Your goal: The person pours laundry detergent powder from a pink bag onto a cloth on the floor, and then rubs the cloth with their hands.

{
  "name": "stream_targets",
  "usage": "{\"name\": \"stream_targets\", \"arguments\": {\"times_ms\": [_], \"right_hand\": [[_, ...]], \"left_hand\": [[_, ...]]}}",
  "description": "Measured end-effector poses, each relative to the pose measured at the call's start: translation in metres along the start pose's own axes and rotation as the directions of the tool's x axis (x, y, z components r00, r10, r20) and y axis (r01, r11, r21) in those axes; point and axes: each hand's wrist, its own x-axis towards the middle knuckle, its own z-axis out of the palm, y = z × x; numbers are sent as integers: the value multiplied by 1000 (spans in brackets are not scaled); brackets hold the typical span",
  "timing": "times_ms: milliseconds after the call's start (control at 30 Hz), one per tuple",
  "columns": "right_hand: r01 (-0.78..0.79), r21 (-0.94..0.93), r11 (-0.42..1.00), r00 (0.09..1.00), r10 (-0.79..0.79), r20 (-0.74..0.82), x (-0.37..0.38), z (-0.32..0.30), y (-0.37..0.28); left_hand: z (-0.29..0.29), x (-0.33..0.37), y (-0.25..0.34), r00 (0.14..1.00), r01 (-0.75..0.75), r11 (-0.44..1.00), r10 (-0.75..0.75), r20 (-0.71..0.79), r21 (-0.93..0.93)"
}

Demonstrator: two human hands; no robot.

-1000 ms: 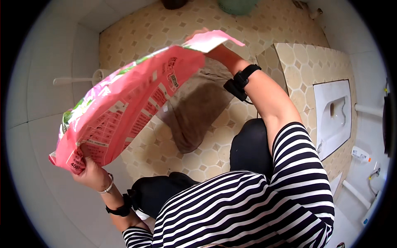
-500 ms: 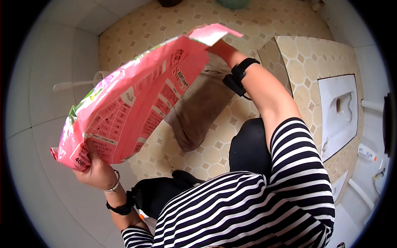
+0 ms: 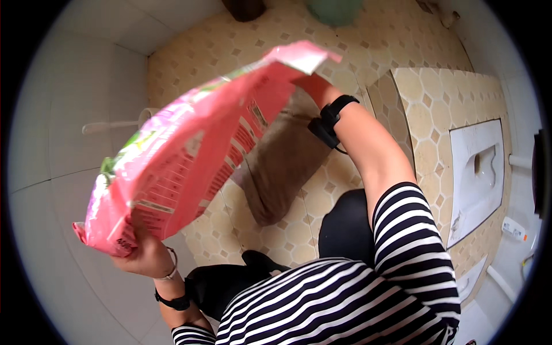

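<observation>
A large pink plastic bag (image 3: pixel 190 149), printed with flowers and tables, slants across the view from lower left to upper right. My left hand (image 3: pixel 146 253) is closed on its lower left corner. At the raised far end, where a white inner side shows under a flap, my right hand (image 3: pixel 307 80) holds the bag up; its fingers are hidden by the plastic. Below the bag, a brown cloth (image 3: pixel 282 158) lies on the tiled floor between the bag and my knees. What the bag contains does not show.
On the right is a raised tiled step (image 3: pixel 422 92) with a white squat toilet (image 3: pixel 477 184) set in it. White pipes and a white bottle (image 3: pixel 513 229) are by the right wall. A white-handled dipper (image 3: pixel 109 126) shows at left. Dark (image 3: pixel 244 8) and green (image 3: pixel 334 10) containers stand at the far side.
The bag, with both hands on it, has shifted slightly down and right in view and blurred. The floor and fixtures have also slid lower, so the view itself has tipped.
</observation>
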Motion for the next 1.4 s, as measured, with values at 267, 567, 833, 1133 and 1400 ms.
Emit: {"name": "stream_targets", "arguments": {"times_ms": [267,567,833,1133,1400], "right_hand": [[-6,-40,999,1000,7,11,-3,37,19],[-114,803,585,901,401,-164,-5,47,27],[218,388,895,970,-153,-190,-4,55,19],[346,246,906,931,-298,-212,-15,58,-21],[82,453,888,923,-238,301,-23,83,-66]], "left_hand": [[15,-2,10,1000,-11,1000,10,12,18],[23,5,18,999,37,999,-37,-2,-7],[16,2,10,997,40,999,-39,-59,21],[-41,-8,-13,996,-4,986,20,-93,170],[-103,-17,-39,994,-43,917,81,-80,396]]}}
